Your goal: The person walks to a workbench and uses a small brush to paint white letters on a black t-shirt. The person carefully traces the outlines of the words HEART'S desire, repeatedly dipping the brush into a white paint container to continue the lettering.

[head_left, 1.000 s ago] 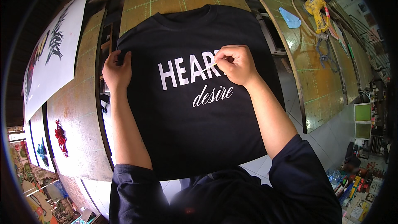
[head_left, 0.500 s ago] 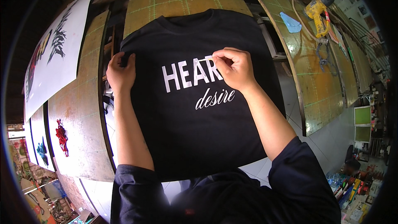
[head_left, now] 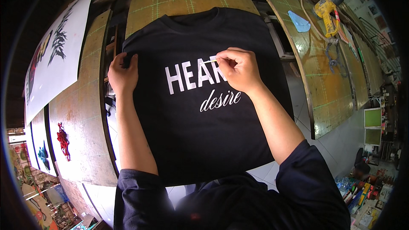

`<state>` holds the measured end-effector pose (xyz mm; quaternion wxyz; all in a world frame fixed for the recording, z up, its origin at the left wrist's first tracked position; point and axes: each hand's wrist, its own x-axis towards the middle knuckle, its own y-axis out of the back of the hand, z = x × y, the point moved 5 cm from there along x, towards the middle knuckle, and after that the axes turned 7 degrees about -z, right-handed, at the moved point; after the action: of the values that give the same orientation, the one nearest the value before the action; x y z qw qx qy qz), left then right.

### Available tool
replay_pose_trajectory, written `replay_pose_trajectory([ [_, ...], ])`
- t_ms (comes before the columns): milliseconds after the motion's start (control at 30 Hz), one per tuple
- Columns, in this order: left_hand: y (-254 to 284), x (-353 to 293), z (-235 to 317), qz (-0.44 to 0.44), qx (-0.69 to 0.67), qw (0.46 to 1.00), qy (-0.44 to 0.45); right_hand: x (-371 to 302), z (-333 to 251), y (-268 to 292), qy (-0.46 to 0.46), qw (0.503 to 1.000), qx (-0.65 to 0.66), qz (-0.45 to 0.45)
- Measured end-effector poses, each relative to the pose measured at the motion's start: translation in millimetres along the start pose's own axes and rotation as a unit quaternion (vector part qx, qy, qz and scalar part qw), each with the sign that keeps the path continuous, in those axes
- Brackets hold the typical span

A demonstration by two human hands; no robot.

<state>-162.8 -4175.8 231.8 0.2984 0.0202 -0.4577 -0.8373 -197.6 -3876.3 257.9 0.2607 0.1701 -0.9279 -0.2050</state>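
The right hand [head_left: 240, 70] pinches a stick [head_left: 210, 61]; its long axis points from the hand to nine o'clock, over the print [head_left: 183, 79] on the shirt [head_left: 204, 140]. The left hand [head_left: 123, 76], farther, is curled at the shirt's ten-o'clock edge; its grip I cannot tell.

One left hand [head_left: 123, 74], one right hand [head_left: 239, 69] — so two hands total. One black T-shirt [head_left: 204, 145] with two lines of white lettering [head_left: 172, 79], one thin stick [head_left: 210, 61], one yellow heat gun [head_left: 326, 15], one light-blue scrap [head_left: 299, 21], one red tangle [head_left: 63, 142], one teal tangle [head_left: 43, 155] — plus two green panels [head_left: 372, 118].
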Motion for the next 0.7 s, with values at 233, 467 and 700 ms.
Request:
replay_pose_trajectory([
  [233, -0.1, 0.4, -0.6, -0.006, -0.001, 1.0, 0.004, 1.1, -0.7, 1.5, -0.01, 1.0, -0.003, 0.002],
  [467, -0.7, 0.7, -1.5, -0.003, -0.001, 1.0, -0.004, 0.6, -0.3, 1.4, -0.001, 1.0, -0.004, -0.001],
  [700, -0.5, 0.8, -2.3, -0.003, 0.004, 1.0, 0.004, 0.8, -1.3, 0.1, 0.008, 1.0, -0.018, -0.006],
])
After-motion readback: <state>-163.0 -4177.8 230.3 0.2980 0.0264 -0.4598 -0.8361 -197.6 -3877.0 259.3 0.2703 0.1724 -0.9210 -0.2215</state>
